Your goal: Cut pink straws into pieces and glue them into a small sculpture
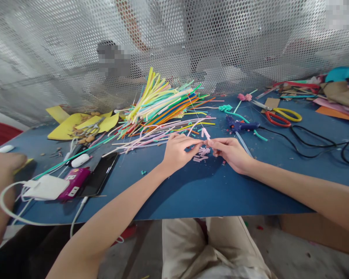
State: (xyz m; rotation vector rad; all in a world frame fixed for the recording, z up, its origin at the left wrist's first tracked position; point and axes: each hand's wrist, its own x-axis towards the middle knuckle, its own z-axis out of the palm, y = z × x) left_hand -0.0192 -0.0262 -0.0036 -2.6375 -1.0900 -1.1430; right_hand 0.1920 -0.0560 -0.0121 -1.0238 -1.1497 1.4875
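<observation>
My left hand [178, 151] and my right hand [229, 152] meet fingertip to fingertip over the blue table [192, 186]. Between them they pinch a small pink foam piece [206, 134] that sticks up from the fingers. Several short pink cut pieces [201, 155] lie on the table just under the fingertips. A big pile of coloured foam strips [163, 104], yellow, green, orange and pink, fans out right behind my left hand.
A blue glue gun [241, 126] lies behind my right hand, its black cable [317, 145] running right. Red-and-yellow scissors [282, 115] sit further back. A phone [100, 174], a pink power bank [75, 182] and a white charger [46, 188] lie left. Another person's hand [2, 166] is at far left. Perforated metal screen [221, 38] behind.
</observation>
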